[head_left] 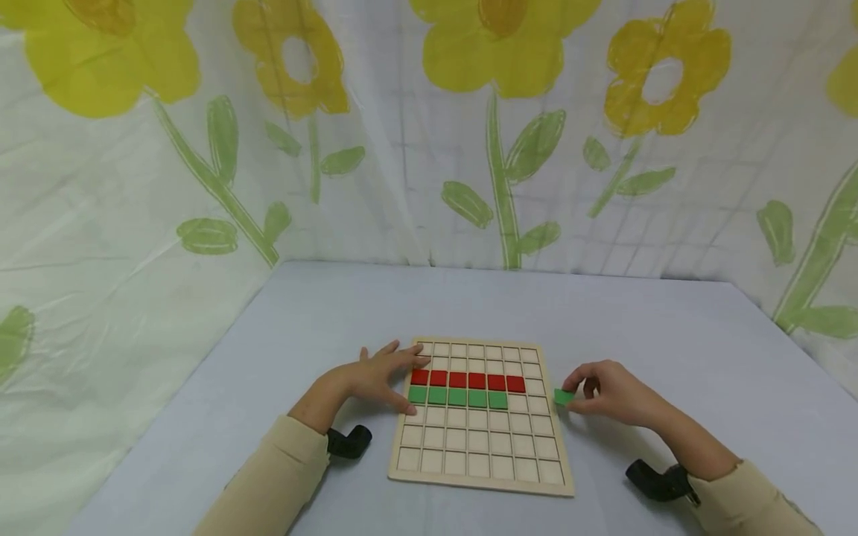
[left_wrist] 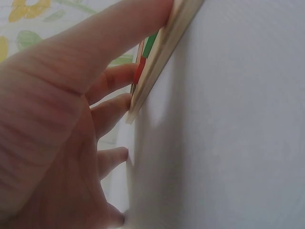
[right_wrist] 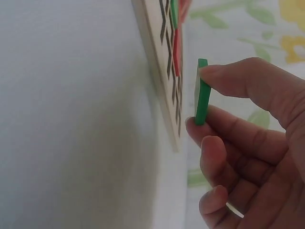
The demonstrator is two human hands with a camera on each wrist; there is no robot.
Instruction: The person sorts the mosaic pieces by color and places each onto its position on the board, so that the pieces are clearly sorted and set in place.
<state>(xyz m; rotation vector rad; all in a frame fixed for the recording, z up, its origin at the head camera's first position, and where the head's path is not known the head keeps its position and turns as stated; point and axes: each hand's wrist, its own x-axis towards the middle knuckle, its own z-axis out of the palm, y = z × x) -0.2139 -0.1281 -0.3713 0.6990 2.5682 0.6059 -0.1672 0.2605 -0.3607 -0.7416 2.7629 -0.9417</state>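
A wooden grid board (head_left: 477, 439) lies on the table, with a row of red square tiles (head_left: 468, 380) and, just nearer, a shorter row of green square tiles (head_left: 457, 397). The left hand (head_left: 379, 378) has its fingers spread over the board's left edge, thumb beside the green row. In the left wrist view, the thumb (left_wrist: 119, 28) and the forefinger touch the board's rim (left_wrist: 162, 59). Off the board's right edge, the right hand (head_left: 608, 392) pinches a green tile (right_wrist: 202, 93) between thumb and forefinger, the other fingers curled loosely.
A pale cloth covers the table (head_left: 348, 298). Behind it hangs a white curtain (head_left: 402, 193) printed with yellow flowers. Black wrist cameras sit below the left wrist (head_left: 350, 442) and the right wrist (head_left: 660, 482).
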